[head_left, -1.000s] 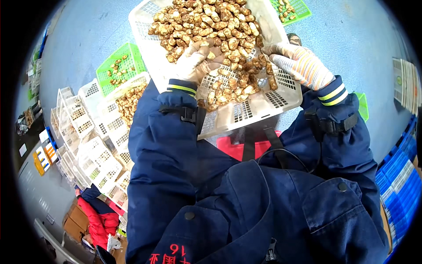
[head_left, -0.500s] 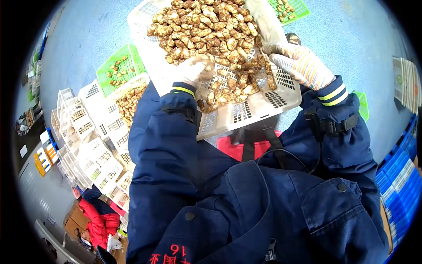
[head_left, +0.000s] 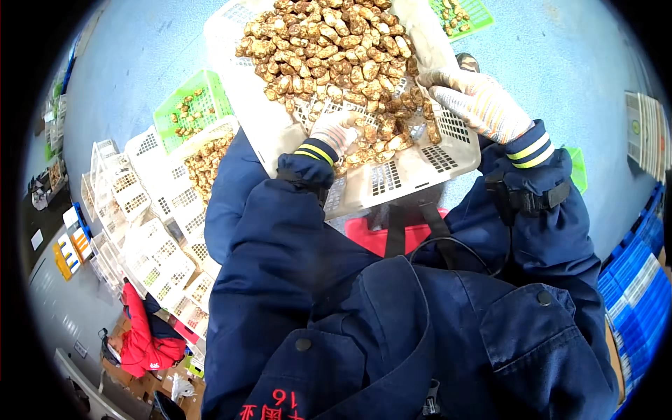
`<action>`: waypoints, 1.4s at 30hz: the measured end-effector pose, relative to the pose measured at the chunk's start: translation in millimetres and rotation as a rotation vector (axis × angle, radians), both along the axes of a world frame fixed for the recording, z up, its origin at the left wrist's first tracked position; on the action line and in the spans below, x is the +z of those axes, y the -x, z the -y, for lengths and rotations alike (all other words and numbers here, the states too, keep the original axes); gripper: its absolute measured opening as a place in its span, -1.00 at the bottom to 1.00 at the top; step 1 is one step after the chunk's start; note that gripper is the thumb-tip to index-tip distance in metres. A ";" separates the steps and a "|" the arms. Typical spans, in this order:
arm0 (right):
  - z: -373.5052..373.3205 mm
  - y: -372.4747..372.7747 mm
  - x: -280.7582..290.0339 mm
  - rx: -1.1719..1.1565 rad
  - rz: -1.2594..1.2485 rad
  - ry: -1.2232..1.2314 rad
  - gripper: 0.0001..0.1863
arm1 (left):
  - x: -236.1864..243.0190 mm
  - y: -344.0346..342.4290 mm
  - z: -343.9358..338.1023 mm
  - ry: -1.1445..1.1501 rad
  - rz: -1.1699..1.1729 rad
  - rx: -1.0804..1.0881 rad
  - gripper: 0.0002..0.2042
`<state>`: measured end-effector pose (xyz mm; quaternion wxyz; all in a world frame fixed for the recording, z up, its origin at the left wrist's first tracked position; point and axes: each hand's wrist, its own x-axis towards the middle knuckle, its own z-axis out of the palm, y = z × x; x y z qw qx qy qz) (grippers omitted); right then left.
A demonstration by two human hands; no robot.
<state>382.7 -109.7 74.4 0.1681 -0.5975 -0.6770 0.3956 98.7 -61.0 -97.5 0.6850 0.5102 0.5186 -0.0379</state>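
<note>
A white perforated plastic crate (head_left: pixel 402 178) rests tilted over my lap, with a heap of knobbly brown-and-cream pieces (head_left: pixel 336 52) at its far end. They resemble small tubers or unshelled peanuts; their exact kind is unclear. Inside the near part, my left hand (head_left: pixel 334 133), in a light glove, is among the scattered pieces with its fingers curled. Whether a piece is in those fingers is hidden. My right hand (head_left: pixel 483 105), in a striped knit glove, grips over the crate's right wall, fingertips reaching inside.
Left of me stand a green basket (head_left: pixel 168 115) with a few pieces and many stacked white crates (head_left: pixel 154 252). Another green basket (head_left: pixel 476 17) lies beyond my crate. A person in red (head_left: pixel 147 343) is at lower left. Blue crates (head_left: pixel 637 301) are stacked at right.
My left hand has moved right and nearer me, from the heap's edge into the loose pieces. My right hand keeps its place. The person in red has shifted posture.
</note>
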 end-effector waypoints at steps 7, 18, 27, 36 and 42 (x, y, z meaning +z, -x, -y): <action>1.7 1.2 4.6 -0.026 0.010 0.005 -0.67 | -15.7 2.9 5.6 -0.189 -0.074 -0.140 -0.63; 1.0 3.7 8.7 -0.054 -0.044 0.008 -0.64 | 47.6 9.4 -23.0 0.107 0.349 0.486 -0.54; -4.5 8.3 6.2 0.066 0.094 0.150 -0.65 | 84.0 -12.1 -14.6 0.223 0.762 0.525 -0.24; -2.6 10.0 -20.0 0.091 0.091 -0.078 -0.69 | 108.5 -19.9 2.6 0.112 0.696 0.471 -0.38; 9.6 34.4 -6.7 0.042 0.099 0.038 -0.70 | 114.8 -8.2 19.6 0.113 0.731 0.415 -0.47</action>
